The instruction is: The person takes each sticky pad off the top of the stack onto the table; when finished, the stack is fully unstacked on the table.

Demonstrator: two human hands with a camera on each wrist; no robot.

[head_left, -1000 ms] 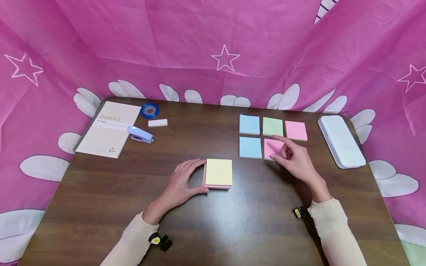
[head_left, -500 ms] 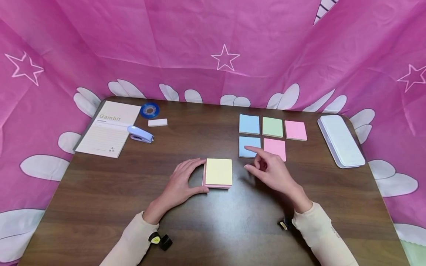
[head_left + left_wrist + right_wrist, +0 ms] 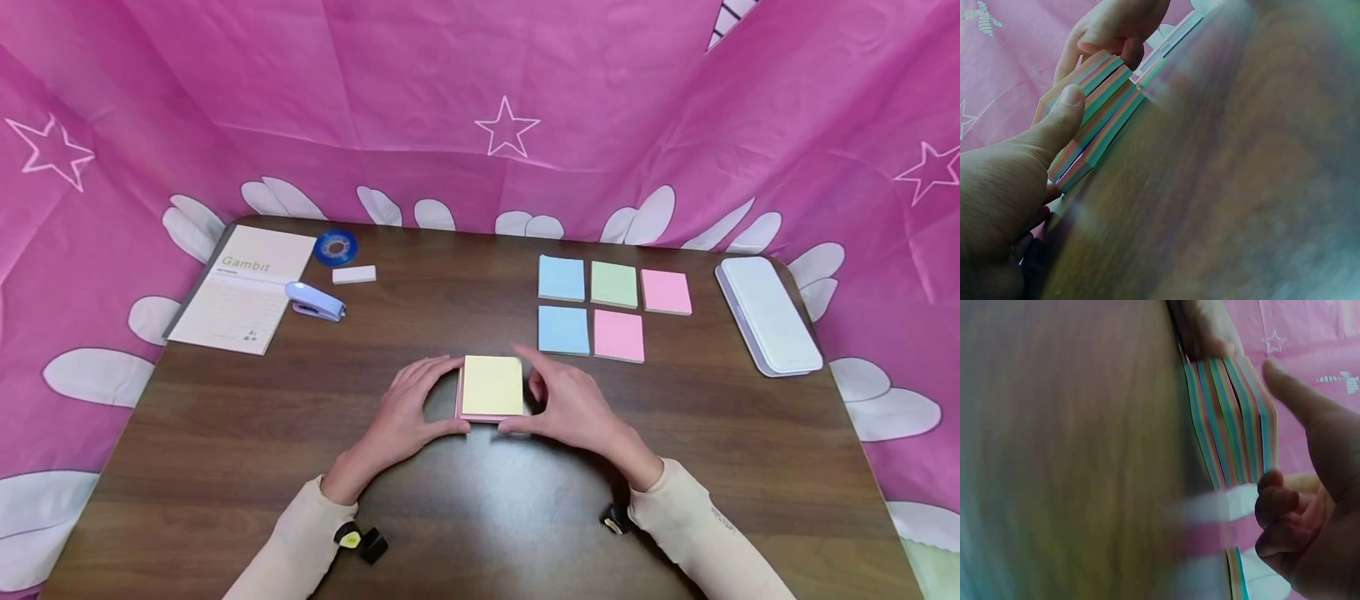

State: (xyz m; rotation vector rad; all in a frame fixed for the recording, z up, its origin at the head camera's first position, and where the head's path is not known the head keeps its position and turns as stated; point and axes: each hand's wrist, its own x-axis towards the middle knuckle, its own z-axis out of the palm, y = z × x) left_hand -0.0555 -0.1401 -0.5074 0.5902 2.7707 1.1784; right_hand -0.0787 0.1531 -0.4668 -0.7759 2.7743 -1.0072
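A stack of sticky note pads (image 3: pixel 492 385), pale yellow on top with pink showing beneath, sits on the table at centre. In the left wrist view the edges of the stack (image 3: pixel 1105 122) show several striped, many-coloured layers. My left hand (image 3: pixel 408 408) holds the stack's left side, thumb at the front corner and fingers at the back. My right hand (image 3: pixel 576 408) is at the right side, with thumb and index finger spread around the corners. In the right wrist view, the right thumb (image 3: pixel 1294 394) stands off from the stack, while the curled fingers are close by its lower corner.
Single pads lie behind on the right: two blue (image 3: pixel 562 279), one green (image 3: pixel 614 285) and two pink (image 3: pixel 666 292). A white case (image 3: pixel 770 317) lies far right. At back left are a notebook (image 3: pixel 243 292), a stapler (image 3: pixel 316 302), blue tape (image 3: pixel 335 247) and a white eraser-like block (image 3: pixel 354 275).
My right hand has moved left from the pink pad, past the blue pad, to the right side of the stack. The left hand has stayed on the stack.
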